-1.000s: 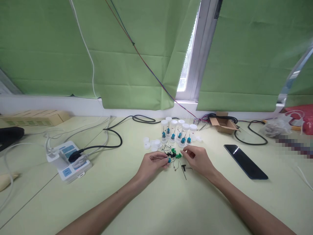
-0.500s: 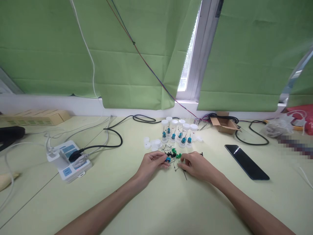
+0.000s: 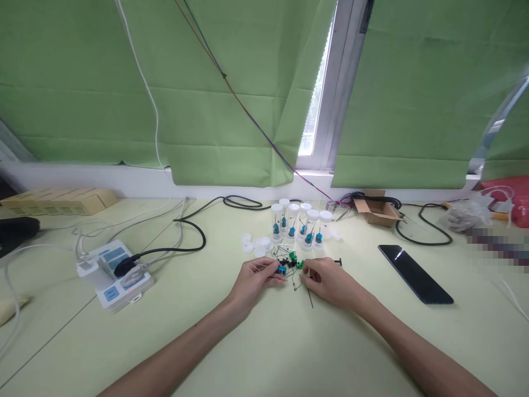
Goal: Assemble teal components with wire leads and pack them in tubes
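Note:
My left hand is closed on a small blue plastic part, pinched between thumb and fingertips, with a thin metal wire running back over the fingers. To its right, my right hand has its fingertips pressed together beside small green parts; whatever they pinch is too small to make out. Between the hands lie black parts and thin bent metal rods. Behind them stand several clear tubes with white caps, each holding a blue piece with a rod.
Loose white discs lie left of the tubes. A black phone rests on the right of the table, with an open cardboard box farther back. A white power strip with plugs and cables sits at left.
The whole view has shifted slightly. My left hand keeps hold of the blue part, and the right hand's fingertips stay by the green parts with only a slight change in finger pose.

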